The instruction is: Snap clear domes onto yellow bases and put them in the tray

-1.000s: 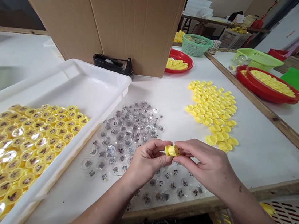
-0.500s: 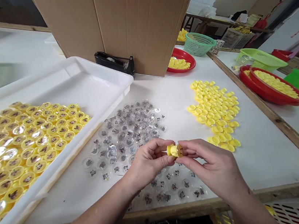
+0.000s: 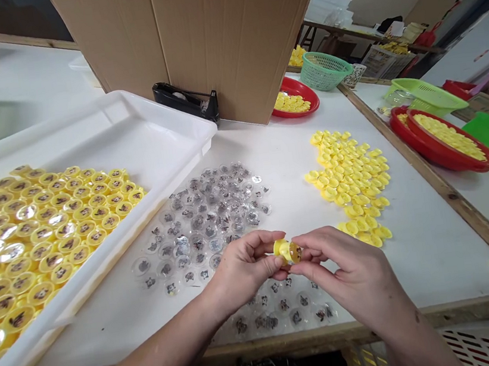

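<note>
Head view: my left hand (image 3: 243, 269) and right hand (image 3: 356, 271) pinch one yellow capsule (image 3: 288, 251) at 6 o'clock, above clear domes (image 3: 199, 219).

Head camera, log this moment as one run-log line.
left hand: holds yellow plastic capsule | right hand: holds capsule too | beside: clear plastic domes

A black tape dispenser (image 3: 185, 102) sits against the tall cardboard carton (image 3: 202, 38), with a teal basket (image 3: 324, 70) just beyond a red plate (image 3: 291, 88). Over on the next table, a lime-green strainer (image 3: 424, 93) rests beside stacked red bowls (image 3: 420, 151).
</note>
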The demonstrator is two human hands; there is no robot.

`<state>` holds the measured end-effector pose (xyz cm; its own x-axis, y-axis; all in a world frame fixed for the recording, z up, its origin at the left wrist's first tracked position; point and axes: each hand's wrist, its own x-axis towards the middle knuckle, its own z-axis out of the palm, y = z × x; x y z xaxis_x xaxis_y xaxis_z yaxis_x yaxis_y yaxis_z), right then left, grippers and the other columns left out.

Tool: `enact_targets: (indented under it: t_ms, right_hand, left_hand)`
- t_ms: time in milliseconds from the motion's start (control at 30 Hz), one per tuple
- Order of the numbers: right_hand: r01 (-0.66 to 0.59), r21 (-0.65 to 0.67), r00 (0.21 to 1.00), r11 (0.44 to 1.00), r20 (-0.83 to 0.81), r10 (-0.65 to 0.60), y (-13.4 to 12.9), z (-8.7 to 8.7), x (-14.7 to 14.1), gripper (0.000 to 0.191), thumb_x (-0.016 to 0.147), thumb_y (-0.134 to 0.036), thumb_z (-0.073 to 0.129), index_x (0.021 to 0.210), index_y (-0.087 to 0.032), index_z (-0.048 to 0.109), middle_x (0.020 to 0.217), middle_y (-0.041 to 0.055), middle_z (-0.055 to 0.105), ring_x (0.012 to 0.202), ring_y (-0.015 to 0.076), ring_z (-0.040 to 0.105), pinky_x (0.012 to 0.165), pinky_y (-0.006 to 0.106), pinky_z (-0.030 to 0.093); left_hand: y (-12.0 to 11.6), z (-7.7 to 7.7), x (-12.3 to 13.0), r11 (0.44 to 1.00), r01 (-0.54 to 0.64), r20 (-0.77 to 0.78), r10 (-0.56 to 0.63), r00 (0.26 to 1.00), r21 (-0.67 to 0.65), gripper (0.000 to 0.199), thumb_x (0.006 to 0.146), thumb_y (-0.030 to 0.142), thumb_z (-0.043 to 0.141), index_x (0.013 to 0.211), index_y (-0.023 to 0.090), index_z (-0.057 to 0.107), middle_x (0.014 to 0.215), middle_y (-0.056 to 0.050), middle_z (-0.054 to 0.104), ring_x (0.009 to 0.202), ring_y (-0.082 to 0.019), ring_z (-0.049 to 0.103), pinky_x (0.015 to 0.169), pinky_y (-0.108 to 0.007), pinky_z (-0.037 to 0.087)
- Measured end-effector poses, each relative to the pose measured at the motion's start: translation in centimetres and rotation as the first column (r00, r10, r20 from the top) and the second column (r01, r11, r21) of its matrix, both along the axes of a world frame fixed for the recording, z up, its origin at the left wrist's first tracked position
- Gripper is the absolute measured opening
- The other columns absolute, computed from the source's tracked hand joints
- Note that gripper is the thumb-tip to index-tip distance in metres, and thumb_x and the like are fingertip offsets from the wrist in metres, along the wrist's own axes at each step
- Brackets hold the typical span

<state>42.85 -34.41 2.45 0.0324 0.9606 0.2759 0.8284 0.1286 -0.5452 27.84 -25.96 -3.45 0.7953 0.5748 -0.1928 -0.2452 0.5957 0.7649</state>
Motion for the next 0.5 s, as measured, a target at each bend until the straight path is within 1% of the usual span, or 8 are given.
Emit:
enact_targets:
  t_ms: [167,267,333,400,467,500]
  right_hand:
    - [0.082,-0.049,0.994,0.995,-0.075,-0.086,-0.16,-0.11,-0.02,0.019,0.077,-0.017,0.067,0.094,-0.024,0.061,0.084,-0.0030,0.063,0.070,0.0097,0.065,0.062,0.018,0.053]
    - [0.100,-0.062,0.986,0.993,-0.125,-0.107,-0.14,-0.41,-0.09,0.020,0.077,-0.018,0.067,0.094,-0.025,0.061,0.087,-0.0033,0.063,0.072,0.0093,0.066,0.063,0.016,0.054]
    - [0.109,-0.066,0.980,0.992,-0.160,-0.119,-0.09,-0.60,-0.12,0.020,0.077,-0.018,0.068,0.095,-0.025,0.061,0.088,-0.0035,0.064,0.074,0.0095,0.066,0.065,0.016,0.054]
    - [0.102,-0.071,0.977,0.992,-0.179,-0.113,-0.03,-0.72,-0.15,0.021,0.077,-0.017,0.067,0.096,-0.025,0.061,0.088,-0.0036,0.064,0.074,0.0097,0.066,0.067,0.017,0.055]
    - [0.072,-0.065,0.986,0.995,-0.148,-0.081,0.04,-0.77,-0.20,0.022,0.078,-0.016,0.066,0.097,-0.025,0.061,0.088,-0.0031,0.064,0.074,0.0100,0.066,0.068,0.019,0.054]
    - [0.054,-0.052,0.992,0.997,-0.108,-0.060,0.08,-0.76,-0.26,0.022,0.078,-0.015,0.066,0.097,-0.025,0.061,0.088,-0.0026,0.064,0.074,0.0105,0.065,0.068,0.020,0.054]
  left_hand:
    - [-0.14,0.29,0.03,0.999,-0.033,0.003,0.032,0.999,0.028,0.035,0.071,0.018,0.073,0.102,0.011,0.059,0.080,-0.002,0.067,0.066,-0.009,0.062,0.064,-0.023,0.053]
    - [-0.20,0.25,0.03,0.999,-0.026,-0.004,0.026,1.000,0.031,0.035,0.071,0.019,0.072,0.102,0.012,0.059,0.084,-0.003,0.066,0.068,-0.010,0.062,0.064,-0.024,0.053]
    - [-0.19,0.14,-0.01,0.998,-0.015,-0.015,0.016,1.000,0.058,0.035,0.072,0.020,0.071,0.104,0.013,0.058,0.085,-0.004,0.065,0.068,-0.010,0.061,0.065,-0.025,0.052]
    - [-0.17,0.02,-0.09,0.992,-0.012,-0.034,0.016,0.999,0.124,0.035,0.074,0.021,0.068,0.106,0.013,0.058,0.083,-0.004,0.065,0.067,-0.010,0.060,0.065,-0.026,0.052]
    - [-0.20,-0.07,-0.23,0.970,-0.014,-0.074,0.033,0.997,0.243,0.033,0.076,0.021,0.065,0.108,0.013,0.058,0.082,-0.004,0.065,0.067,-0.010,0.059,0.065,-0.027,0.051]
    - [-0.24,-0.10,-0.31,0.948,-0.012,-0.101,0.046,0.994,0.317,0.032,0.078,0.021,0.063,0.108,0.014,0.059,0.082,-0.004,0.065,0.067,-0.011,0.059,0.065,-0.027,0.051]
